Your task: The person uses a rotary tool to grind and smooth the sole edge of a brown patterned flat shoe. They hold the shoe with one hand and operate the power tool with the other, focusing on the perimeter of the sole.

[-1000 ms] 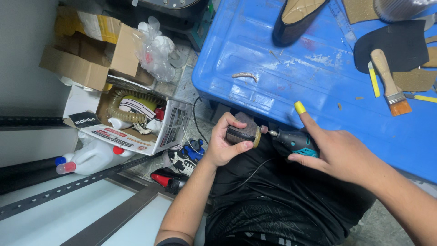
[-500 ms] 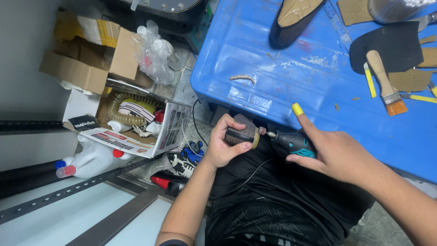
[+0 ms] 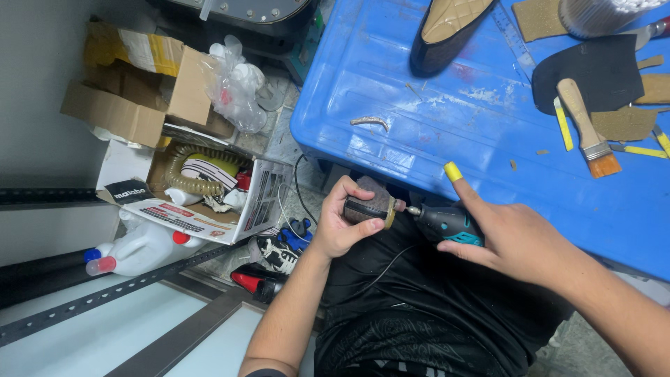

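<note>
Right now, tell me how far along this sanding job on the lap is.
Done: pale dust and a curled offcut lie on the blue plastic lid. In hand: the left hand grips a small dark heel block, and the right hand holds a teal-and-black rotary tool at its end. Left: the black flat shoe and wooden-handled brush lie untouched.

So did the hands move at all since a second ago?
Hardly. The left hand keeps gripping the dark sanding drum, and the right hand keeps holding the teal rotary tool against it, yellow-capped finger out. Only the view shifted slightly. The brush and shoe on the blue table stayed put.
</note>
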